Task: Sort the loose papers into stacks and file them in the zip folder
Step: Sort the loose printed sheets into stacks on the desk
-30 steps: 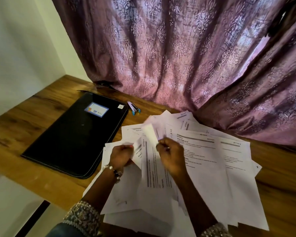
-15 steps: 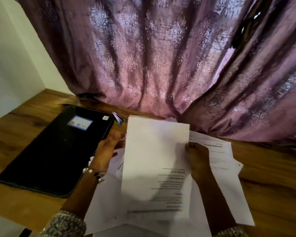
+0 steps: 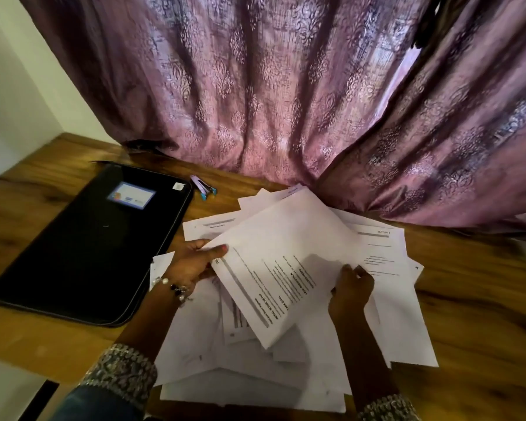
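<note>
Head: sheet [image 3: 286, 253] headings (partly "TASK GOAL")

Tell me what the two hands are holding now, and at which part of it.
Both hold one printed sheet: the left hand grips its left corner, thumb on top; the right hand holds its right edge.

Both arms are bare from wrist to well up the forearm. The left hand [image 3: 195, 264] has pink polish on its thumbnail, and just behind it, at the wrist, sits a bracelet [image 3: 172, 288] of white pearl-like beads mixed with dark ones. Further back along that arm is a blue sleeve [image 3: 94, 404] ending in a broad silvery embroidered cuff [image 3: 122, 373]. Behind the right hand [image 3: 351, 291], a matching embroidered cuff [image 3: 387, 408] edges the other sleeve.
</note>
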